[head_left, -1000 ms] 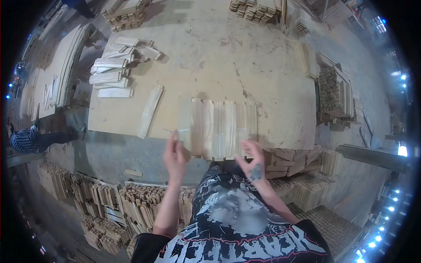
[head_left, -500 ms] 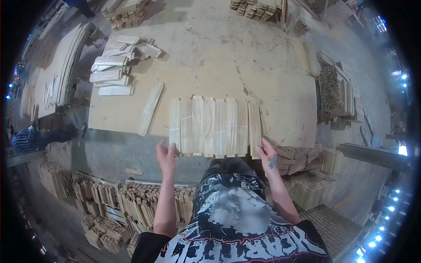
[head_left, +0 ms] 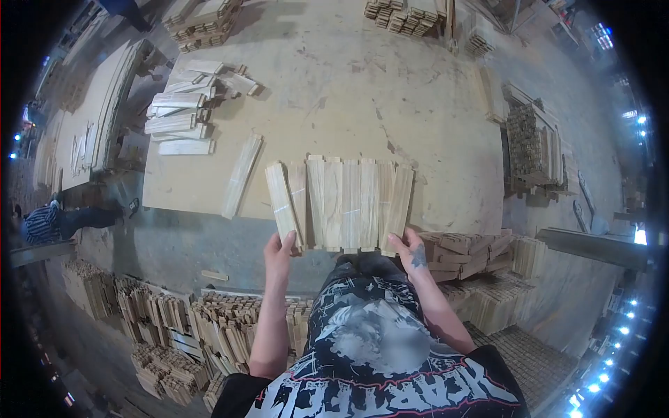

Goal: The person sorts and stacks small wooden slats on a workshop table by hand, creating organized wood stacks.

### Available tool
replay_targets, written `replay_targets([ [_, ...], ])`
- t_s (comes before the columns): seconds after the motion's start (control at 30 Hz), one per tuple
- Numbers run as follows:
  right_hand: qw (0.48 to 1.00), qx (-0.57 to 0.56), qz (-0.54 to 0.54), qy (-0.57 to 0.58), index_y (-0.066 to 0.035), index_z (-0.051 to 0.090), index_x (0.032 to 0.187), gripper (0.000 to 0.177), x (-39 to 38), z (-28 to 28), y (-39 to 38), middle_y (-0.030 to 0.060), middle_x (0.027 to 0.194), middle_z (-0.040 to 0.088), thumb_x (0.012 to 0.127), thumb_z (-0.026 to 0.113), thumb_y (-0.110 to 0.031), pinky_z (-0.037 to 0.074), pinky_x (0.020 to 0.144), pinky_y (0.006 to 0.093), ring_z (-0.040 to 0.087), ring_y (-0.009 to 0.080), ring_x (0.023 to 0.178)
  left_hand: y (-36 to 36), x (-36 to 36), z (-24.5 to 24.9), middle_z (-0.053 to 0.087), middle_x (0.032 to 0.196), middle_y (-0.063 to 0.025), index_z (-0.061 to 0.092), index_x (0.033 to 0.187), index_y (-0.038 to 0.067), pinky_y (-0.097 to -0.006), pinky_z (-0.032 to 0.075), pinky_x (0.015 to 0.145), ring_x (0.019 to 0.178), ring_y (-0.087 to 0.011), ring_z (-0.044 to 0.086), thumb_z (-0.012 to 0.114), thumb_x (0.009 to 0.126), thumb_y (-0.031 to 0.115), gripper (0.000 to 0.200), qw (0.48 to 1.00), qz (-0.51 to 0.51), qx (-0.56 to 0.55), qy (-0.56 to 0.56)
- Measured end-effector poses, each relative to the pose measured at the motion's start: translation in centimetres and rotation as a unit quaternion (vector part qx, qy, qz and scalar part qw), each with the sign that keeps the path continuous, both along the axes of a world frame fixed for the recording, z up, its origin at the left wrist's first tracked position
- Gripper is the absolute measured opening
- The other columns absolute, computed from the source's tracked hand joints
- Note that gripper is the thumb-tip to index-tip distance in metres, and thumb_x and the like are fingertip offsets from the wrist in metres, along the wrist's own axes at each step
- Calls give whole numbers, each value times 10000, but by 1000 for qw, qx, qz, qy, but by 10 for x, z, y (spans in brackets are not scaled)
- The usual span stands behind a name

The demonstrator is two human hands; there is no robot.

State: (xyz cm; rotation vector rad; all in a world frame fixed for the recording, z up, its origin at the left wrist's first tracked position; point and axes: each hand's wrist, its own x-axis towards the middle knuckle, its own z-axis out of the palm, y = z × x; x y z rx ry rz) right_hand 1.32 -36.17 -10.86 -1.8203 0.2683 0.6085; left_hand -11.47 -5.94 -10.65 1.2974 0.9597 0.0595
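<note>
A row of wooden slats [head_left: 350, 202] lies side by side at the near edge of the worktable. My left hand [head_left: 279, 252] grips the near end of the leftmost slat [head_left: 281, 198], thumb on top and fingers hidden beneath. That slat and its neighbour lean outward at the far end, with a gap before the middle of the row. On the other side, my right hand [head_left: 410, 252] is closed on the near end of the rightmost slat [head_left: 399, 202], which tilts across its neighbour. A single slat [head_left: 242, 175] lies apart, left of the row.
A loose pile of slats [head_left: 182, 122] sits at the table's left. Stacks of slats [head_left: 404, 19] stand at the far edge, and another stack [head_left: 531, 150] beyond the right edge. Bundled slats [head_left: 244, 324] fill the floor at lower left. A person in a striped top [head_left: 42, 223] is far left.
Both hands have moved inward and closed on the end slats. The left slats have fanned apart from the row, and the rightmost slat's near end has swung inward.
</note>
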Motion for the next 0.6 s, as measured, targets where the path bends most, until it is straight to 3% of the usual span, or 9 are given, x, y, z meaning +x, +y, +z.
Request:
replay_targets([
  [0.1, 996, 33, 21, 74, 10, 675, 1221, 402, -2, 18, 8, 65, 978, 726, 952, 739, -281, 527, 761, 299, 653, 123, 856, -16, 1, -20, 698, 1026, -59, 622, 1188, 2, -301, 529, 750, 862, -122, 641, 606, 1046, 237, 275, 1000, -23, -8, 9],
  [0.2, 995, -27, 93, 24, 14, 691, 1176, 391, -10, -11, 17, 75, 979, 732, 966, 724, -314, 526, 775, 297, 655, 116, 878, -30, 10, -24, 664, 1162, -73, 531, 1331, 26, -325, 542, 777, 969, -135, 638, 600, 1049, 232, 357, 999, -19, -37, -9],
  [0.23, 992, -49, 115, 12, 14, 691, 1175, 391, -10, -18, 21, 76, 982, 733, 971, 719, -318, 526, 778, 294, 656, 116, 884, -30, 12, -19, 669, 1151, -71, 535, 1325, 27, -323, 540, 781, 962, -136, 639, 602, 1048, 232, 351, 999, -16, -43, -12],
  [0.4, 992, 80, 58, 76, 16, 659, 1191, 385, -11, 4, 27, 123, 1045, 727, 985, 699, -308, 552, 816, 320, 685, 160, 926, -33, 22, 19, 684, 1087, -61, 546, 1309, 29, -302, 521, 800, 946, -134, 644, 607, 1045, 217, 330, 996, -16, -87, -23],
  [0.53, 991, 52, 120, 35, 21, 627, 1243, 414, -11, 9, 36, 150, 1109, 712, 997, 684, -307, 566, 819, 332, 699, 181, 943, -48, 23, -16, 679, 1062, -80, 542, 1284, 9, -309, 520, 826, 967, -149, 655, 596, 1048, 199, 308, 985, -125, 116, 27],
  [0.57, 990, 40, 136, 15, 24, 619, 1255, 422, -11, 8, 40, 155, 1125, 708, 1001, 680, -307, 568, 813, 331, 701, 182, 942, -51, 20, -29, 670, 1084, -110, 549, 1257, 0, -335, 519, 837, 967, -183, 653, 610, 1037, 220, 317, 993, -95, 68, 0],
  [0.6, 990, 33, 138, 1, 35, 616, 1214, 426, -14, 12, 46, 187, 1089, 694, 989, 681, -320, 550, 857, 378, 689, 249, 972, -56, 22, -23, 661, 1105, -140, 557, 1229, -10, -360, 517, 848, 967, -217, 651, 625, 1026, 241, 330, 997, -64, 19, -25],
])
